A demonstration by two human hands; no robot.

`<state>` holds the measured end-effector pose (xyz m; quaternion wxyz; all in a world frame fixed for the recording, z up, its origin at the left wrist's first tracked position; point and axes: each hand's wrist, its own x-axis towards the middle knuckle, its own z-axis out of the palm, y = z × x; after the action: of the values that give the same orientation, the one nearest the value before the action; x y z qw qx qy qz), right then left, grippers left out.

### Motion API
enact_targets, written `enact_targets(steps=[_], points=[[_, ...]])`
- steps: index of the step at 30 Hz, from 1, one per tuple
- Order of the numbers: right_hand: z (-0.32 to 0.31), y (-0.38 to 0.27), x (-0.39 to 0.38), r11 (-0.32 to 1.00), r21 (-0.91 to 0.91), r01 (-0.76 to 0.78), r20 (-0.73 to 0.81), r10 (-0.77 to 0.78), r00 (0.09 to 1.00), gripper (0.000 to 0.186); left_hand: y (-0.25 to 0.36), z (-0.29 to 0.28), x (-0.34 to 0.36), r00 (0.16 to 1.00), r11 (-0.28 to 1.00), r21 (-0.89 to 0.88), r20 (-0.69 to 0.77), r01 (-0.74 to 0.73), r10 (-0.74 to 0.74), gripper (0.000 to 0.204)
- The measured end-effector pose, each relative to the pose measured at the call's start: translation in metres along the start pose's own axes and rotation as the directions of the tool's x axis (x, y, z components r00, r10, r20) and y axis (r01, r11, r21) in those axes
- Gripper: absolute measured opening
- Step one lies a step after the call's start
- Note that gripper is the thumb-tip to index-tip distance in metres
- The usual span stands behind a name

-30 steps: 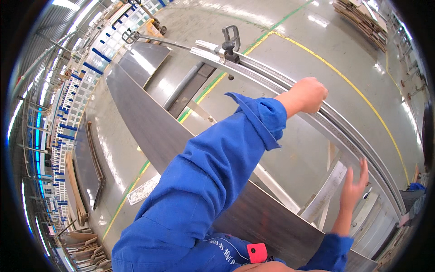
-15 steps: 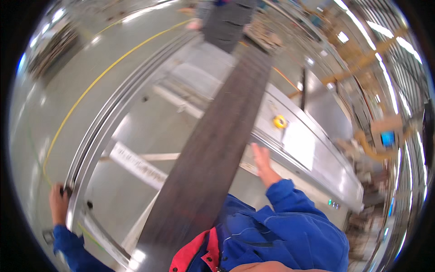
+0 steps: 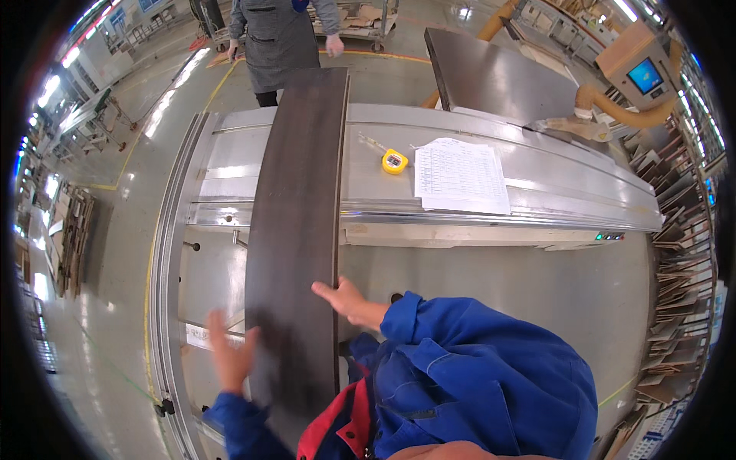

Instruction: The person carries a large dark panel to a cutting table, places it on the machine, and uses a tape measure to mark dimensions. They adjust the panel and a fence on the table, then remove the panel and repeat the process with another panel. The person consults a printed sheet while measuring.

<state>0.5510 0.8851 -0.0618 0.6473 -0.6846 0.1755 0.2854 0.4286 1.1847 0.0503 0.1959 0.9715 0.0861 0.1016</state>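
A long dark brown wood-grain board [image 3: 295, 184] lies lengthwise across a metal sliding table [image 3: 383, 203], its far end toward a co-worker and its near end by my body. My left hand [image 3: 230, 351] is held open, fingers apart and slightly blurred, at the board's left edge; whether it touches cannot be told. At the right edge is my right hand [image 3: 351, 301], thumb stretched out over the board and holding nothing; contact there is unclear. To the right on the table are a yellow tape measure [image 3: 394, 162] and printed paper sheets [image 3: 461, 176].
A co-worker in a grey apron [image 3: 280, 46] stands beyond the table. On the left runs an aluminium rail [image 3: 162, 284] with a black knob [image 3: 164, 408]. A dark panel [image 3: 498, 77], an orange hose [image 3: 625, 111] and a control screen [image 3: 645, 75] are at far right; panels [image 3: 675, 330] stand racked.
My left hand has left the black knob on the rail and come right to the board. My right hand has moved to the board's right edge. The view has turned and sharpened.
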Motion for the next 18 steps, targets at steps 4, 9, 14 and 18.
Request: enact_targets(steps=[4, 9, 14, 18], points=[[-0.044, 0.052, -0.012, 0.996, -0.046, 0.078, 0.545, -0.041, 0.837, 0.079, 0.200, 0.110, 0.070, 0.974, 0.977, 0.071, 0.127, -0.200, 0.190, 0.119], [-0.367, 0.143, 0.060, 0.868, 0.480, 0.130, -0.095, -0.095, 0.991, 0.041, 0.240, 0.149, 0.041, 0.938, 0.939, 0.337, 0.295, 0.075, -0.181, 0.115], [-0.788, 0.153, 0.017, 0.844, 0.356, 0.401, -0.878, 0.155, 0.452, 0.059, 0.199, 0.162, -0.028, 0.941, 0.899, 0.425, 0.251, 0.103, -0.227, 0.097], [-0.894, 0.121, 0.021, 0.815, 0.505, 0.285, -0.816, 0.343, 0.465, 0.069, 0.176, 0.157, -0.064, 0.947, 0.889, 0.447, 0.232, 0.097, -0.220, 0.096]])
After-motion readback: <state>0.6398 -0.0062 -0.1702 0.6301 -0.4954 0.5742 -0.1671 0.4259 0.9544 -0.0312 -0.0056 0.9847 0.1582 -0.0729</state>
